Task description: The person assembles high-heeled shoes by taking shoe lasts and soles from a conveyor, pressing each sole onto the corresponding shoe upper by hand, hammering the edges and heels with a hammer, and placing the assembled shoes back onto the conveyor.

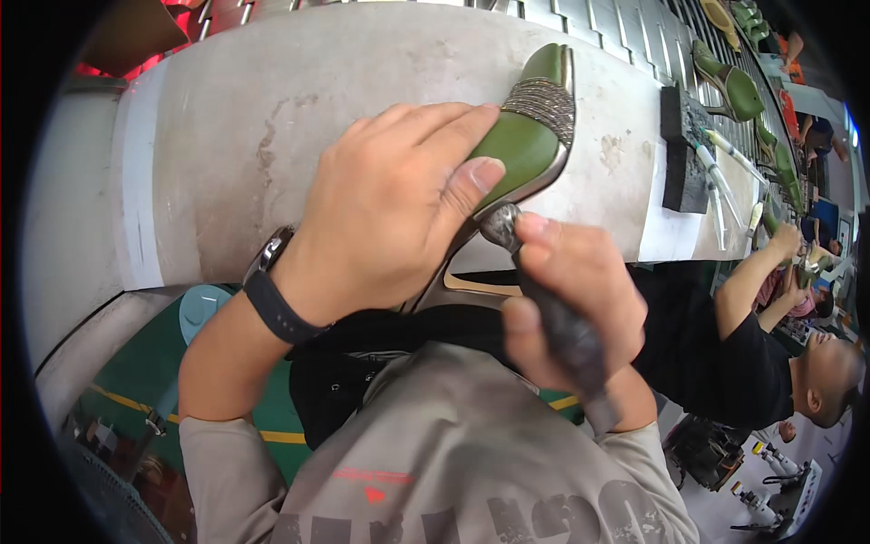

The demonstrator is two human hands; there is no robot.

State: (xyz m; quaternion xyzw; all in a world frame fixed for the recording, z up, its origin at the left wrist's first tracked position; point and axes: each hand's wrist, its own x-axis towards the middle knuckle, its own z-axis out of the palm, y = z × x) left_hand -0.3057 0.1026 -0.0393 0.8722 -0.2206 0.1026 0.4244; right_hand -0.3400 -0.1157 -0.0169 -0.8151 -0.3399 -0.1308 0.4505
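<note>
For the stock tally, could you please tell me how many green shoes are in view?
2 clearly: one green shoe under the left hand, one green shoe on the conveyor top right. More green pieces beyond are too small to count.

Single view, head-worn fisheye, left of a side-by-side pair; looks steeply down over the wearer's chest onto the near edge of the bench (272,109); very close, so the left hand (385,204) and right hand (566,290) fill the centre of frame; forearms enter from the lower edge; bench edges bow toward the dark circular rim; the bench's far end runs off to the upper right, where a co-worker (770,354) sits alongside; no second view to overlap.
</note>
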